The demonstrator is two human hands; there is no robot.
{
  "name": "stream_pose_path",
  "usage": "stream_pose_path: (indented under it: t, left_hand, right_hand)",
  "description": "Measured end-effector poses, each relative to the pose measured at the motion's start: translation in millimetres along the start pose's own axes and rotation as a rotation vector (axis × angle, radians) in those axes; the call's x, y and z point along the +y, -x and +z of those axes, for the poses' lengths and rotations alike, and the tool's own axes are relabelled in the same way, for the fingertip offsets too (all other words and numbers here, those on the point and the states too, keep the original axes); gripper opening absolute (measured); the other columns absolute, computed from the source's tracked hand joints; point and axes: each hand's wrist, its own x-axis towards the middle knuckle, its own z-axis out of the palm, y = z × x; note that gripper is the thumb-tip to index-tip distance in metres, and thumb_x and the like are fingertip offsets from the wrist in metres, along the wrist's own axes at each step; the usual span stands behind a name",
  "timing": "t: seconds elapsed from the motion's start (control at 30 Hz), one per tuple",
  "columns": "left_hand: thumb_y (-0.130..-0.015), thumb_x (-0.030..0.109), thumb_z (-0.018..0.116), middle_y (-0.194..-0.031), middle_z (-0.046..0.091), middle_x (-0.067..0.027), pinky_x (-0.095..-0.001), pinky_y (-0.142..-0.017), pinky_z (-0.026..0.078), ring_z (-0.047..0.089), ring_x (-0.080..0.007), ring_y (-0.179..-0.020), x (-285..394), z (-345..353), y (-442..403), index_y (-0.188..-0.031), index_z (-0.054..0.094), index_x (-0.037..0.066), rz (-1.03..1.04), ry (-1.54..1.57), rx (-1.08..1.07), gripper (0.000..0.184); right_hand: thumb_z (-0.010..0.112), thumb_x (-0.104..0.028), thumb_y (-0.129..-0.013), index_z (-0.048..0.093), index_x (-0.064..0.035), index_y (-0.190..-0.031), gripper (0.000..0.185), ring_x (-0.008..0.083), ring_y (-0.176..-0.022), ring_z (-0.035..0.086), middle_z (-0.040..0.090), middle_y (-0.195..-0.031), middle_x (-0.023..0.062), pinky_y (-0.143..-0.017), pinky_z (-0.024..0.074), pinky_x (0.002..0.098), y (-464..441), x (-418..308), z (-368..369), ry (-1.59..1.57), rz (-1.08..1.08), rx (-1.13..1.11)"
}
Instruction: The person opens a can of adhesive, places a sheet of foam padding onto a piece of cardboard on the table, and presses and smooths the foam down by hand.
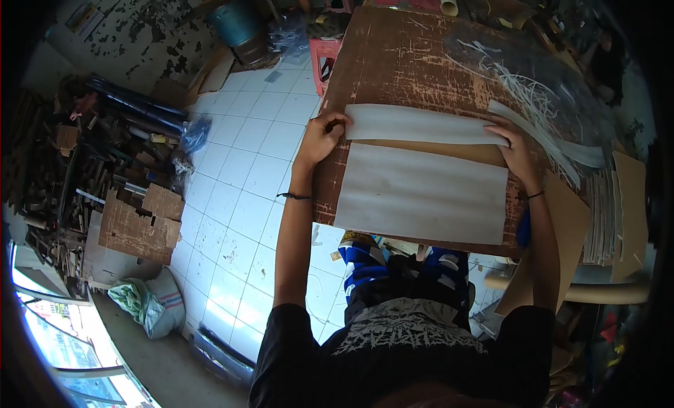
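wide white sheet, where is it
In the head view, the wide white sheet lies at the near edge of the brown table, below the white strip between left hand and right hand.

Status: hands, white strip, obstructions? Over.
Left hand at left end of white strip; right hand on right end. Larger sheet nearer body. Loose trimmings beyond right hand, off strip.

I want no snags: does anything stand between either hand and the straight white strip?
Nothing visible: the left hand is at one end of the strip, the right hand on the other. The curved strip lies beyond the right hand.
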Motion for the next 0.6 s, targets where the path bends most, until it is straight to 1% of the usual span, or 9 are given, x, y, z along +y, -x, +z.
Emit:
stream_pose_path:
  t: [0.03, 0.17, 0.27, 0.33, 0.37, 0.43, 0.53, 0.57, 0.6]
  left_hand:
    - [-0.092, 0.005, 0.067, -0.098, 0.076, -0.009, -0.0288, -0.085, 0.053, 0.07, -0.0156, -0.091, 3, 3, 0, -0.103, 0.076, 0.003, -0.012, 0.016, 0.016, 0.014]
    - [-0.09, 0.012, 0.076, -0.099, 0.077, -0.0111, -0.0302, -0.081, 0.056, 0.072, -0.0176, -0.088, 14, 7, 1, -0.104, 0.076, 0.002, 0.037, -0.071, 0.043, 0.017]
    - [-0.087, 0.017, 0.081, -0.096, 0.077, -0.01, -0.0335, -0.085, 0.055, 0.072, -0.0215, -0.093, 13, 7, 2, -0.105, 0.076, 0.003, 0.032, -0.051, 0.021, 0.023]
    - [-0.084, 0.021, 0.084, -0.107, 0.075, -0.0104, -0.0374, -0.093, 0.053, 0.069, -0.0248, -0.104, 14, 6, 0, -0.106, 0.077, 0.005, 0.104, -0.118, -0.031, 0.028]
    - [-0.083, 0.023, 0.085, -0.112, 0.074, -0.0106, -0.0393, -0.097, 0.052, 0.067, -0.0265, -0.11, 15, 5, 0, -0.106, 0.077, 0.006, 0.14, -0.151, -0.058, 0.03]
    - [-0.08, 0.03, 0.087, -0.126, 0.067, -0.012, -0.0425, -0.106, 0.046, 0.061, -0.0293, -0.119, 22, 7, 6, -0.11, 0.077, 0.009, 0.194, -0.335, -0.062, 0.039]
    - [-0.077, 0.042, 0.088, -0.144, 0.055, -0.015, -0.0453, -0.116, 0.038, 0.054, -0.0324, -0.131, 36, 10, 16, -0.119, 0.073, 0.01, 0.201, -0.579, -0.077, 0.055]
    - [-0.076, 0.046, 0.087, -0.15, 0.051, -0.0162, -0.0459, -0.119, 0.036, 0.052, -0.0332, -0.134, 43, 10, 18, -0.123, 0.072, 0.01, 0.194, -0.657, -0.081, 0.061]
    - [-0.079, 0.046, 0.085, -0.152, 0.049, -0.0173, -0.0466, -0.12, 0.035, 0.05, -0.0339, -0.137, 49, 11, 17, -0.127, 0.069, 0.009, 0.234, -0.654, -0.112, 0.062]
  right_hand:
    - [0.045, 0.021, -0.074, 0.071, -0.0058, -0.128, 0.065, 0.0323, -0.143, 0.047, 0.054, -0.148, 0.0149, -0.117, 0.0382, 0.0386, -1, 1, -1, 0.035, -0.048, 0.013]
    - [0.045, 0.021, -0.074, 0.069, -0.0054, -0.13, 0.066, 0.032, -0.144, 0.046, 0.053, -0.149, 0.015, -0.118, 0.0368, 0.0393, 3, -1, -5, -0.035, -0.042, 0.008]
    - [0.048, 0.018, -0.076, 0.066, -0.0066, -0.134, 0.065, 0.0315, -0.146, 0.043, 0.049, -0.153, 0.0136, -0.119, 0.0358, 0.0411, 10, -3, -8, -0.045, -0.032, -0.03]
    - [0.053, 0.014, -0.079, 0.065, -0.0081, -0.136, 0.062, 0.0309, -0.148, 0.04, 0.046, -0.157, 0.0123, -0.119, 0.0355, 0.0426, 14, -12, -10, -0.056, 0.003, -0.037]
    - [0.058, 0.009, -0.082, 0.065, -0.0083, -0.134, 0.056, 0.0305, -0.148, 0.04, 0.046, -0.157, 0.0118, -0.119, 0.0357, 0.0428, 15, -12, -12, -0.037, -0.006, -0.048]
    - [0.066, -0.001, -0.088, 0.065, -0.0087, -0.131, 0.044, 0.0298, -0.148, 0.04, 0.045, -0.156, 0.0108, -0.118, 0.0361, 0.0432, 16, -11, -14, 0.003, -0.023, -0.073]
    - [0.072, -0.02, -0.095, 0.066, -0.0087, -0.121, 0.029, 0.0294, -0.143, 0.045, 0.05, -0.15, 0.0105, -0.115, 0.0375, 0.0423, 13, -7, -13, -0.007, 0.014, -0.097]
    - [0.076, -0.029, -0.095, 0.066, -0.0094, -0.115, 0.03, 0.0294, -0.138, 0.048, 0.054, -0.144, 0.0101, -0.113, 0.0391, 0.0418, 12, -6, -13, 0.015, 0.0, -0.091]
    - [0.077, -0.029, -0.093, 0.066, -0.0096, -0.116, 0.032, 0.0296, -0.137, 0.049, 0.054, -0.144, 0.0101, -0.112, 0.0394, 0.0419, 12, -10, -12, 0.044, 0.002, -0.093]
